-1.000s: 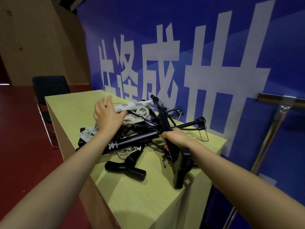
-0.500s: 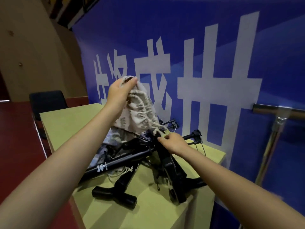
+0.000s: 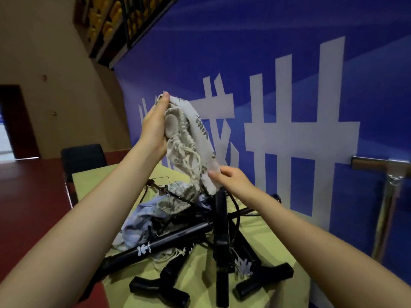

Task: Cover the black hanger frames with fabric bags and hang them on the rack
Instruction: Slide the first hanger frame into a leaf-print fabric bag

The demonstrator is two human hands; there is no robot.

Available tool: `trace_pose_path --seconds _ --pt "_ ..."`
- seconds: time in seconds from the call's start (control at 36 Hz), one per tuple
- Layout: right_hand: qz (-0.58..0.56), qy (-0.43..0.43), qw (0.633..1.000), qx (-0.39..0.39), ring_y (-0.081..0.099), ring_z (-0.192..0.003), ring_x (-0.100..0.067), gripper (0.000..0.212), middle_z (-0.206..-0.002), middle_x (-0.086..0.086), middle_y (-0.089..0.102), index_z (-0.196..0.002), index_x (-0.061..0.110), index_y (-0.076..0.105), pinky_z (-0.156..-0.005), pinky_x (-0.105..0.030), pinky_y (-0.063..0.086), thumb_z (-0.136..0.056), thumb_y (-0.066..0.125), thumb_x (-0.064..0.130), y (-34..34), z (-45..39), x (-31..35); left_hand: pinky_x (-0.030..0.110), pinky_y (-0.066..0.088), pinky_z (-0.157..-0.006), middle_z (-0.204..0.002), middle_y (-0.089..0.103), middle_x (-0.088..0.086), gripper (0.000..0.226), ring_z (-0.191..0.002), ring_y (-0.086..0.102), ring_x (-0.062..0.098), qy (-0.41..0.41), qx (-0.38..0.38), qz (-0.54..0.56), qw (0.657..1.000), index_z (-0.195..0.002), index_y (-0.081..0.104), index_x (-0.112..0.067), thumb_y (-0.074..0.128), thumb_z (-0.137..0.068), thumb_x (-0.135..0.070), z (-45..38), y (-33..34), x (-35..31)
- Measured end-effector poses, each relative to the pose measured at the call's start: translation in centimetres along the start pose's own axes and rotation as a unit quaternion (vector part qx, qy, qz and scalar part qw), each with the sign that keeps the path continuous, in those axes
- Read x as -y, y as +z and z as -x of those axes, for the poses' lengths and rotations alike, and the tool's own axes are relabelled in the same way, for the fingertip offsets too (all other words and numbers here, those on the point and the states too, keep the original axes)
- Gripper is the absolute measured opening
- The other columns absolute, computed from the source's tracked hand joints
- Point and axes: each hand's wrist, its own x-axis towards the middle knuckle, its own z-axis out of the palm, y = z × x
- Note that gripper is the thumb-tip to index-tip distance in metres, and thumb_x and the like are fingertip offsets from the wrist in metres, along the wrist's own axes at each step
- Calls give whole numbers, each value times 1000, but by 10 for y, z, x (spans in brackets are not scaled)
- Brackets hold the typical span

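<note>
The person's left hand (image 3: 155, 127) is raised high above the table, fingers and thumb pinched shut on the top edge of a pale fabric bag (image 3: 191, 138), a soft, off-white cloth printed with small dark leaf sprigs. Its mouth is bunched into tight gathers, and a thick, twisted cream drawstring (image 3: 195, 161) loops loosely out of the puckered part. The bag hangs down in a limp, creased drape, and the right hand (image 3: 231, 178) grips its lower edge, thumb on the near side and the fingers curled behind the cloth. So the two hands are apart, one high and one low, both closed on the same bag, which hangs between them clear of the pile. Below lies a tangle of black hanger frames (image 3: 220, 230): smooth matte tubes, one long bar with a white logo, stubby T-shaped ends with rounded caps, and thin black wire loops threading through. More fabric bags (image 3: 142, 221) are crumpled among the tubes, bluish-grey and beige, wrinkled and slack, with frayed cream cords trailing. All of it rests on a yellow-green table (image 3: 273, 245) with a flat, dull top. A dark chair (image 3: 83, 157) stands at the table's far end on a red floor. At the right, a shiny metal rack (image 3: 391, 174) with a horizontal bar and an upright post stands against the blue banner wall (image 3: 289, 63) with large white characters.
</note>
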Motion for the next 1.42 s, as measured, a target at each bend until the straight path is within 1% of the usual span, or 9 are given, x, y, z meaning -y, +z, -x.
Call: trace_pose_path --seconds 0.17,0.31,0.47,0.58,0.75,0.83,1.0,1.22,1.42 --pt "-198 48 966 -157 63 -84 -27 21 -90 -8 70 -99 16 68 -79 -39 50 -97 55 33 -15 -3 30 22 54 -56 -73 73 4 29 -70 71 16 10 -4 -37 999 -93 66 -11 54 -97 -38 7 -12 -12" --pt "-287 54 945 -149 69 -83 -27 33 -96 -11 72 -116 15 65 -84 -43 56 -93 60 37 -56 12 64 35 56 -79 -86 73 7 45 -81 71 20 -34 32 21 999 -64 76 -18 53 -97 -38 19 -15 -13" --pt "-326 50 929 -168 70 -92 -29 34 -107 -15 71 -119 12 64 -80 -40 57 -93 59 33 -105 54 79 26 57 -60 -63 69 2 60 -60 68 17 -30 118 12 992 -49 70 -19 43 -99 -37 61 31 -17" --pt "-252 96 937 -222 70 -87 -30 35 -107 -20 70 -120 8 63 -68 -37 59 -92 62 30 -131 88 71 24 50 -58 -59 57 1 44 -57 58 16 -63 148 12 987 -54 53 -17 37 -94 -28 89 70 -4" --pt "59 151 938 -306 62 -87 -26 20 -91 -15 69 -85 17 66 -77 -39 50 -78 70 35 -161 144 29 47 46 -90 -97 54 19 21 -91 52 30 -164 217 -27 962 -95 51 -6 37 -90 -20 143 117 40" --pt "251 72 897 -357 54 -102 -17 10 -100 1 63 -96 25 63 -88 -34 45 -86 63 27 -158 181 28 39 53 -76 -93 54 17 18 -83 56 26 -194 229 -1 954 -101 51 -3 37 -98 -14 169 125 61" --pt "-31 -85 967 -240 49 -55 -9 27 -62 0 54 -79 7 60 -53 -18 41 -92 57 31 -103 256 67 37 56 -77 -81 59 11 18 -79 60 23 -199 217 -45 955 -89 57 -4 42 -99 -7 204 120 113" --pt "-26 5 970 -241 53 -61 -8 15 -66 2 55 -88 8 60 -60 -25 44 -85 71 18 -82 265 26 43 52 -96 -99 65 29 12 -96 67 38 -288 132 74 946 -89 57 4 49 -96 -1 221 124 160" --pt "-166 54 950 -259 59 -62 -11 9 -66 -2 64 -88 3 67 -60 -21 50 -87 67 11 -78 257 14 28 56 -82 -98 71 17 9 -93 70 22 -267 129 63 953 -98 61 -4 56 -93 0 231 122 164"
